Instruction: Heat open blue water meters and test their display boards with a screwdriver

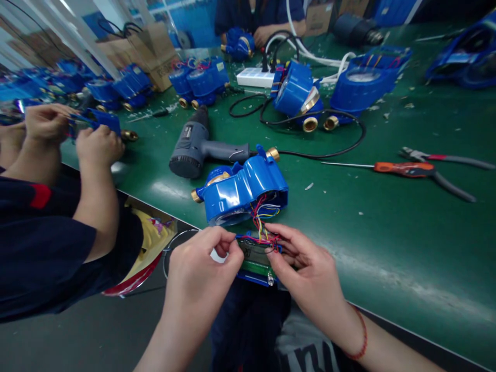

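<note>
A green circuit board [253, 266] with a grey display and a blue edge is held at the near edge of the bench. Red, yellow and white wires [260, 219] run from it into a blue water meter [248, 186] with brass ends, which lies tipped on the bench. My right hand [306, 263] grips the board's right side, thumb over the wires. At the board's upper left corner, my left hand [209, 263] pinches with thumb and forefinger; what is between the tips is too small to make out.
Beyond the meter lies a grey heat gun [197, 147] with a black cord. A screwdriver [403, 168] and pliers [445, 160] lie at right. Several blue meters [296, 93] and a white power strip [256, 77] stand farther back. A co-worker's hands [96, 144] work at left; another person sits opposite.
</note>
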`<state>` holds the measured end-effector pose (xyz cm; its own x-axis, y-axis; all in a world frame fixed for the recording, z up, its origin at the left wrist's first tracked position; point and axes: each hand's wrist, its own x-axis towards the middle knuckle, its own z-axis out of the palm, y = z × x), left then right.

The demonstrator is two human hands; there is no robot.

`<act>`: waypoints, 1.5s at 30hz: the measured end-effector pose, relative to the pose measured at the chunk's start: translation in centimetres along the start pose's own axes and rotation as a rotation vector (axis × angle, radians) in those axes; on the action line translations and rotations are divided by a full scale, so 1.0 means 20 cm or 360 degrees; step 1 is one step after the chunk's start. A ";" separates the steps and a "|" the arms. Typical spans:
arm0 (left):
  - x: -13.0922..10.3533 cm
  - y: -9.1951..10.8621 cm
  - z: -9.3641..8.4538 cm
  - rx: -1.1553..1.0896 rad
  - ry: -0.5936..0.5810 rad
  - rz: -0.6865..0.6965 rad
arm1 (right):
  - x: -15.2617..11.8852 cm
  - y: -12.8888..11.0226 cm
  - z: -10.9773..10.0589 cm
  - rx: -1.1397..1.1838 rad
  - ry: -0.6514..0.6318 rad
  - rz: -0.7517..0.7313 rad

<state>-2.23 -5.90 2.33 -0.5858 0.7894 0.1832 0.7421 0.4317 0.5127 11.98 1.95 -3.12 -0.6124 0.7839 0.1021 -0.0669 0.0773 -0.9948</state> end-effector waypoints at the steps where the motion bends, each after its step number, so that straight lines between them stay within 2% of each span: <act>1: 0.00 0.00 0.00 0.0011 -0.0005 -0.0019 | 0.00 0.00 0.00 -0.0028 0.0002 -0.0029; 6: 0.00 0.01 -0.01 -0.0003 -0.0042 -0.0087 | -0.01 0.01 0.00 -0.0157 -0.0010 -0.0138; 11: 0.03 0.00 -0.03 0.0007 -0.0190 -0.0107 | -0.01 0.01 -0.01 -0.0236 -0.0018 -0.0193; 18: 0.07 0.00 -0.05 0.0374 -0.0472 0.0030 | 0.00 0.01 -0.01 -0.0428 -0.0029 -0.0399; 23: 0.05 0.03 -0.05 0.0737 -0.0447 0.0188 | 0.00 0.01 -0.01 -0.0449 0.0004 -0.0492; 30: 0.05 0.02 -0.03 0.0806 -0.0249 0.0513 | -0.01 0.03 0.00 -0.0493 0.0037 -0.0533; 33: 0.06 0.00 -0.02 0.0576 -0.0213 0.0464 | -0.01 0.02 0.01 -0.0421 0.0065 -0.0457; 36: 0.08 -0.03 -0.04 0.0210 -0.0246 0.0229 | -0.01 0.01 0.01 -0.0207 0.0047 -0.0268; 38: 0.07 -0.07 -0.06 0.0077 -0.0329 0.0068 | 0.00 0.01 0.01 -0.0057 0.0030 -0.0141; 40: 0.03 -0.16 -0.10 0.0092 -0.0424 -0.0036 | 0.00 0.01 0.00 0.0056 0.0023 -0.0039; 42: -0.02 -0.30 -0.14 0.0250 -0.0492 -0.0147 | 0.01 0.01 0.00 0.0167 0.0020 0.0049; 45: -0.12 -0.54 -0.19 0.0466 -0.0710 -0.0456 | 0.03 0.00 -0.01 0.0323 0.0008 0.0165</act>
<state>-10.07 -14.24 -0.47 -0.6294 0.7035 -0.3301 0.6710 0.7062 0.2259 11.85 2.52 -3.16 -0.6203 0.7844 -0.0012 -0.1611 -0.1289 -0.9785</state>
